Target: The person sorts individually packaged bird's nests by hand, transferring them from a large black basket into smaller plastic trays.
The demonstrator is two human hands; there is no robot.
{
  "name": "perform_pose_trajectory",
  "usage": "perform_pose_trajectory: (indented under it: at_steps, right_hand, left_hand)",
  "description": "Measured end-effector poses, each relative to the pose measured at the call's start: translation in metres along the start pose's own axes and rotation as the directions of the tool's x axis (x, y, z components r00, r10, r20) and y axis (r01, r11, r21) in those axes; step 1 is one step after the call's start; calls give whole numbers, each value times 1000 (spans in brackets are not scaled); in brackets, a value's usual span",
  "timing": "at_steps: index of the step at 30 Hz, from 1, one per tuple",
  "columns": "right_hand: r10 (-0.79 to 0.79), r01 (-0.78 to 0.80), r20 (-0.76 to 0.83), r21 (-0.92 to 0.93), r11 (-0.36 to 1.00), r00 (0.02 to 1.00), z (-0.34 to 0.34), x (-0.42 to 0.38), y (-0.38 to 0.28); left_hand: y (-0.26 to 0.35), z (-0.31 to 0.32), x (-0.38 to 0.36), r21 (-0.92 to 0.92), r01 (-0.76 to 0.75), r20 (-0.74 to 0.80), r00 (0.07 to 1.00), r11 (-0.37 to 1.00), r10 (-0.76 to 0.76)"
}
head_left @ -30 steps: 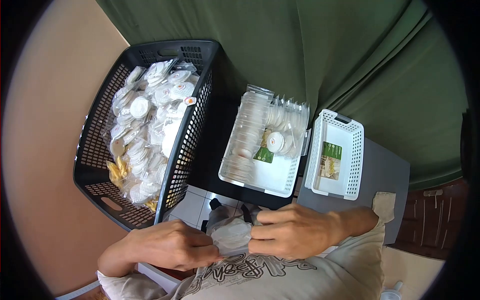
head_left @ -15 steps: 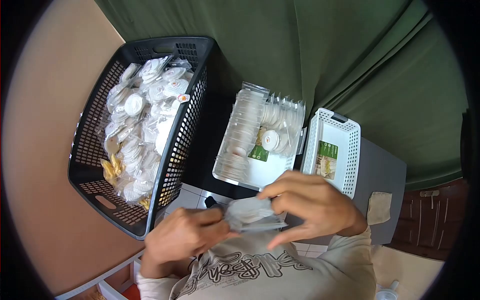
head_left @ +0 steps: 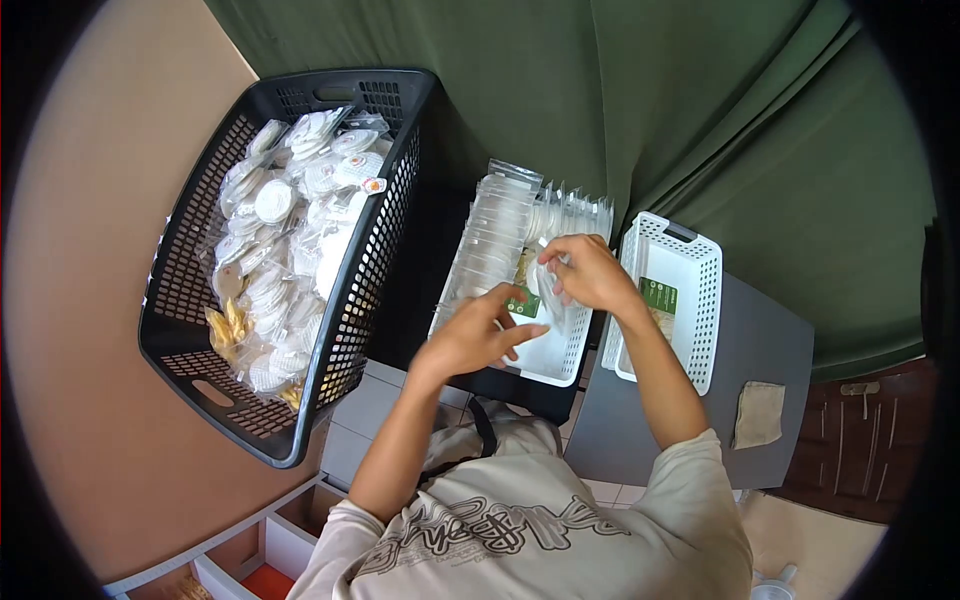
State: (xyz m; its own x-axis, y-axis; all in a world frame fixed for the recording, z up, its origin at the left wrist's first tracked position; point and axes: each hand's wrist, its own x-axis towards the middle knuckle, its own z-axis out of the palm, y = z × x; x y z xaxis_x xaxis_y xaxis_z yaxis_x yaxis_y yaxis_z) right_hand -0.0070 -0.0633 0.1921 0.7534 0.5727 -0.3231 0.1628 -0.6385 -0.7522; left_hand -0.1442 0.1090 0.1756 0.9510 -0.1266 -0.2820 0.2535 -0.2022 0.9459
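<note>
My right hand (head_left: 592, 272) pinches a clear plastic packet of white round pads (head_left: 549, 292) by its upper end, over the right part of a white basket (head_left: 543, 370). My left hand (head_left: 478, 332) hovers at the basket's front left with thumb and fingers apart, holding nothing. Inside the basket, a row of clear packets (head_left: 491, 235) with white discs stands upright along the left side. More packets (head_left: 578, 212) stand at the back right, partly hidden by my right hand. A green label (head_left: 522, 303) shows on the basket floor between my hands.
A large black basket (head_left: 345, 325) at left holds many bagged white discs (head_left: 275, 201) and some yellow pieces (head_left: 230, 325). At right, a second white basket (head_left: 707, 300) with a green label stands on a grey table (head_left: 755, 340), near a folded beige cloth (head_left: 760, 414). Green curtains hang behind.
Both hands have moved forward from in front of my chest to above the white basket. The packet has gone with my right hand, and my left hand has let go of it.
</note>
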Motion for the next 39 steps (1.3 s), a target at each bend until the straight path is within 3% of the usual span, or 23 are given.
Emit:
perform_pose_trajectory:
  at_steps: [4, 6, 8, 10, 12, 14, 16, 18, 19, 23, 27, 29, 30, 32, 33, 35, 36, 38, 39]
  right_hand:
    - [60, -52, -60, 124, 991, 996, 23, 45, 49]
    - [-102, 89, -191, -78, 993, 976, 35, 61, 76]
    - [-76, 63, -124, -102, 993, 989, 39, 65, 85]
    - [-70, 38, -228, -142, 989, 971, 41, 65, 83]
    - [16, -35, -200, -96, 995, 980, 38, 62, 77]
    - [98, -108, -171, -50, 993, 980, 38, 62, 75]
    - [79, -94, -177, -81, 992, 981, 37, 61, 76]
    - [87, -103, -123, -128, 986, 989, 34, 58, 73]
    - [94, -105, -67, -178, 978, 993, 32, 58, 71]
    - [128, -134, -43, -200, 971, 991, 34, 56, 70]
    - [132, -143, -74, -168, 975, 989, 34, 53, 72]
    - [124, -135, -76, -150, 980, 989, 35, 58, 71]
    - [133, -141, -57, -168, 976, 989, 35, 59, 71]
    - [147, -151, -33, -190, 970, 989, 35, 56, 72]
    - [120, -126, -56, -121, 985, 991, 32, 54, 72]
    - [92, -97, -79, -54, 994, 993, 20, 47, 67]
    - [130, -132, -75, -21, 991, 989, 11, 42, 58]
    - [169, -168, -68, 17, 986, 983, 5, 38, 67]
    - [36, -78, -232, -174, 982, 972, 6, 40, 85]
  left_hand:
    - [-52, 49, 51, 53, 85, -77, 994, 995, -81]
    - [-80, 69, 72, 45, 101, -92, 991, 994, -97]
    - [-97, 85, 88, -40, 96, -174, 980, 995, -102]
    - [-101, 93, 93, -116, 110, -163, 978, 987, -129]
    - [-110, 98, 93, 63, -117, -194, 973, 991, 127]
    - [-73, 80, 67, -21, -49, -133, 990, 999, 46]
    - [-67, 66, 51, -41, -156, -44, 987, 987, 155]
    - [-68, 58, 31, -68, -155, -49, 987, 986, 152]
    - [-67, 53, 21, -55, -134, 19, 991, 989, 135]
    - [-69, 58, -14, -20, -113, 209, 971, 993, 115]
    - [-84, 71, -13, -65, -59, 243, 967, 996, 73]
    - [-108, 87, 11, 26, -201, 3, 980, 979, 201]
    - [-119, 93, 25, 28, -200, 4, 980, 979, 200]
    - [-137, 109, 54, -21, -154, -221, 964, 988, 145]
    - [-142, 116, 63, -21, -155, -222, 964, 988, 146]
    - [-150, 129, 80, 35, -194, -438, 879, 980, 190]
    - [-158, 133, 89, 35, -194, -440, 878, 980, 190]
    - [-172, 135, 102, 208, -143, -561, 793, 968, 238]
    - [-172, 134, 105, 208, -142, -561, 793, 968, 237]
